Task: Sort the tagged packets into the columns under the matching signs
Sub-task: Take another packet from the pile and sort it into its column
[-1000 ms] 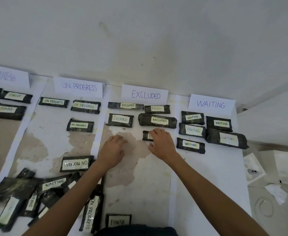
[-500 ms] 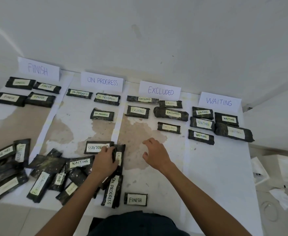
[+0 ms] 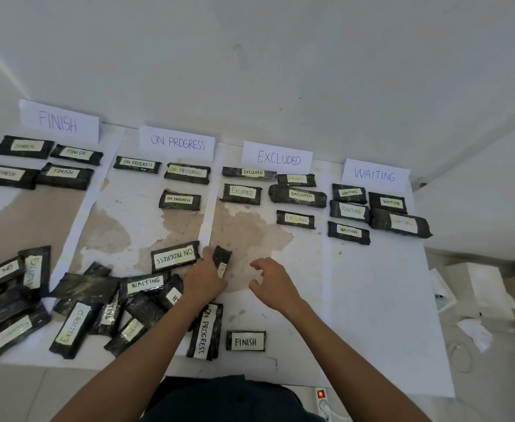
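Pale wall (image 3: 250, 56) behind, white paper sheet (image 3: 372, 300) below it. Four signs across the upper frame: FINISH sign (image 3: 58, 121), ON PROGRESS sign (image 3: 177, 143), EXCLUDED sign (image 3: 278, 158), WAITING sign (image 3: 374, 175). Under them I count four, three, five and five packets, left to right.

Step as I read it is the pick. At lower centre the left hand (image 3: 204, 281) grips the held packet (image 3: 222, 260), whose tag is mostly covered and unreadable. The right hand (image 3: 273, 284) hovers just beside it, fingers loosely bent, holding nothing.

Next move calls for exposing the tag, reading it and carrying the packet to the matching column.

Loose singles:
- upside-down ON PROGRESS packet (image 3: 175, 257)
- WAITING packet (image 3: 145, 283)
- lengthwise ON PROGRESS packet (image 3: 204, 330)
- FINISH packet (image 3: 245, 341)

The heap (image 3: 12, 306) at lower left overlaps too much to count.
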